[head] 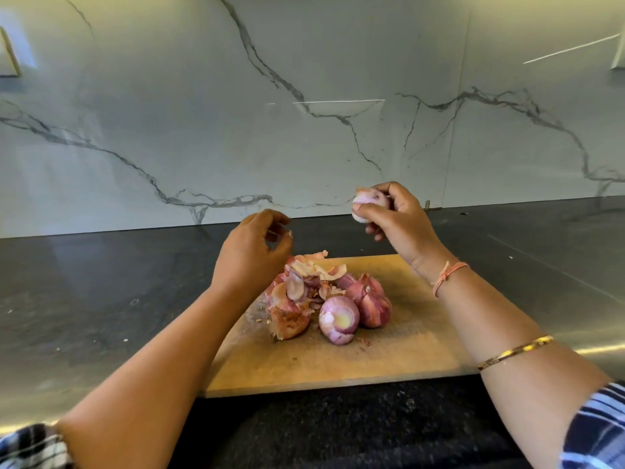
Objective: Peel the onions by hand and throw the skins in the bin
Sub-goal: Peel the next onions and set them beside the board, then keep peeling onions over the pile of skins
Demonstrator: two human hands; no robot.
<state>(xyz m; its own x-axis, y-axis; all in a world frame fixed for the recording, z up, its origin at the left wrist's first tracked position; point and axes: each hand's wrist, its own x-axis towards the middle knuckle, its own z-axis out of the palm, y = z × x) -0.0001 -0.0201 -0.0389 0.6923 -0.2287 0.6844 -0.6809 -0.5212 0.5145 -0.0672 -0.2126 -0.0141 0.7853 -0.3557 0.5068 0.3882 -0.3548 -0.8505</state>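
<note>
My right hand (397,216) holds a pale peeled onion (367,204) up above the far edge of the wooden cutting board (389,353). My left hand (252,252) hovers over the board's far left corner with curled fingers, a small scrap of skin (289,234) at its fingertips. On the board lies a heap of dry pink skins (301,292). Beside the heap sit a peeled onion (338,319) with its cut end facing me and an unpeeled reddish onion (370,301). No bin is in view.
The board lies on a dark grey countertop (101,292) with a black front edge (338,428). A white marble backsplash (304,113) rises behind. Small skin flakes dot the counter to the left of the board.
</note>
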